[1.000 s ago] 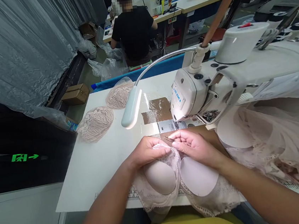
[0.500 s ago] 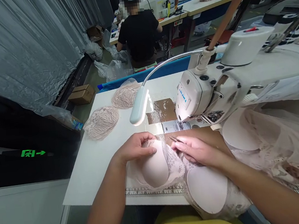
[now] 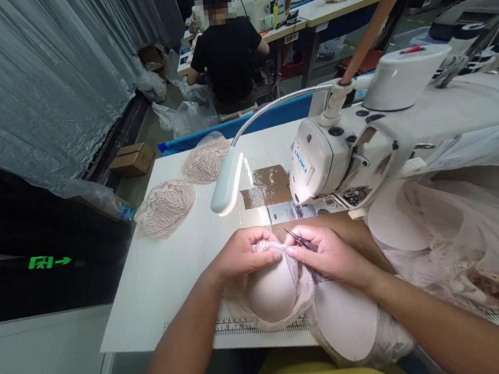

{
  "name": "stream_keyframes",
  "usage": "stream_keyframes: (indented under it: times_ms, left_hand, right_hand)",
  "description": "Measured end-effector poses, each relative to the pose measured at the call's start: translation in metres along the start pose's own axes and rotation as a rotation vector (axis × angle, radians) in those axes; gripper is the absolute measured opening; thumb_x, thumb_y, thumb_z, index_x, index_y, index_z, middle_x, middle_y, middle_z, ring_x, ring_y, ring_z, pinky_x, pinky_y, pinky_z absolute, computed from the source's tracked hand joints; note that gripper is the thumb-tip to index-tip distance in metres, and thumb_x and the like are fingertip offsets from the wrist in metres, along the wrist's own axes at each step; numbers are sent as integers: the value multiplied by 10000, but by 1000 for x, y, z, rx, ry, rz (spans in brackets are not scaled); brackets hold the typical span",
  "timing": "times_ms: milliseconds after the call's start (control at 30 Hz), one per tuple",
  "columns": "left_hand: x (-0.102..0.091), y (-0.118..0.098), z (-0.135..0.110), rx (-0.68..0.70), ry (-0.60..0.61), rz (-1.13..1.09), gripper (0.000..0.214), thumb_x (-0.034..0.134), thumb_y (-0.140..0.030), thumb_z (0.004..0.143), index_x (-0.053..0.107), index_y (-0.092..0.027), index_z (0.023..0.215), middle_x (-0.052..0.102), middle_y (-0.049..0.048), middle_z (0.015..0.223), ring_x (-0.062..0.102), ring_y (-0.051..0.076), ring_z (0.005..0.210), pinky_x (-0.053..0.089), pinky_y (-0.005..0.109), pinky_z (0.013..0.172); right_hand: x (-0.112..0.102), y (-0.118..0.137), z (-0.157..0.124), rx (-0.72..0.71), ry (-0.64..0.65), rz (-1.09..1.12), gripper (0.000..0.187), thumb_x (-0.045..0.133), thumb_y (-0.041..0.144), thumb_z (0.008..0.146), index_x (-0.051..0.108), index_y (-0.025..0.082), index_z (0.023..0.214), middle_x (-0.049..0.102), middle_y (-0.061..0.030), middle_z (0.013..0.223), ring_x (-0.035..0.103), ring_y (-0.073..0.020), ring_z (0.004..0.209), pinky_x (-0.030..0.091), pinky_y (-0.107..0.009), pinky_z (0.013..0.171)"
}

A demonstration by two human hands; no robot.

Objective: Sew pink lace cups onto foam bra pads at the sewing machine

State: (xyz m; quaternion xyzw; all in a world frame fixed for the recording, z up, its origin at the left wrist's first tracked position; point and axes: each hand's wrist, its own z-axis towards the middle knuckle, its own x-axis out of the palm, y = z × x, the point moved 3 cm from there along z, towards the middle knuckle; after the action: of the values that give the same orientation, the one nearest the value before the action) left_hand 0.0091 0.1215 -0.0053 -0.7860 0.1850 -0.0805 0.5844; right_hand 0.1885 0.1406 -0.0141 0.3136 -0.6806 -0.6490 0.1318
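Note:
A pale pink lace bra with smooth moulded cups lies over the table's front edge. My left hand is closed on the upper edge of its left cup, thumb on the inner face. At the same edge, the thumb and fingers of my right hand pinch the lace. That hand also holds a small dark pointed metal tool, tweezers or snips, its tip pointing up and left. The second cup hangs below my right wrist, partly past the table edge.
A white sewing machine stands beyond my right hand, with a lamp on a bent neck. Two lace cups lie at the left. More lace pieces are heaped right. A measuring tape runs along the front edge. A person sits ahead.
My left hand has moved right along with the cup. My right hand's fingers have come against the cup's top edge, so both hands now nearly meet. The view has shifted slightly.

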Motion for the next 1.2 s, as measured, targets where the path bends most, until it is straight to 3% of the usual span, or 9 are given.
stream_keyframes:
  times_ms: [133,233,400,567,667,767,1033,1200]
  left_hand:
    - [6,4,2,-57,52,-49,275,718,-356,704,670,-126,846,624,43,803,556,154,736,420,247,665]
    - [11,7,5,-51,26,-21,256,703,-359,712,656,-115,773,590,26,729,524,133,679,393,232,618]
    - [21,10,11,29,31,86,218,659,-275,726,570,-119,602,456,-26,599,409,85,593,308,204,541]
    - [16,9,8,-58,8,24,216,693,-329,724,637,-121,709,531,-11,650,455,90,603,349,200,544]
    - [11,8,5,-104,31,-54,261,727,-339,705,698,-117,839,641,46,784,552,133,695,432,236,639]
    - [5,6,1,-114,19,-98,291,751,-350,687,725,-117,859,683,76,839,598,169,763,461,264,707]
    - [1,3,-2,-89,-33,-184,304,760,-373,686,735,-110,836,698,79,818,614,182,774,463,270,726]
    - [6,7,1,-95,30,-198,327,757,-384,693,731,-93,839,674,64,731,593,158,704,444,251,660]
  right_hand:
    - [1,3,2,-54,9,16,164,534,349,866,592,196,860,578,-4,776,530,-147,713,426,-263,630]
    - [4,5,4,-104,-19,-49,158,566,349,848,600,196,870,596,-12,814,543,-154,745,428,-272,664]
    - [10,11,7,-214,-113,-279,248,550,308,848,498,195,634,496,12,650,460,-139,645,368,-277,611]
    - [-5,4,10,-170,-217,-208,274,487,345,889,447,202,659,443,27,629,415,-123,612,345,-265,582]
    - [-14,-7,9,-130,-162,-68,238,450,430,910,516,206,865,474,34,674,388,-104,560,338,-254,540]
    - [-18,-14,6,-74,-99,37,325,408,477,920,536,208,1050,505,23,696,409,-103,546,356,-252,519]
    - [-10,-2,4,-35,128,105,258,599,375,814,598,171,971,576,-8,772,519,-123,677,441,-250,618]
    - [-4,2,5,-27,143,111,242,605,368,805,598,167,939,603,-13,764,550,-134,686,460,-260,624]
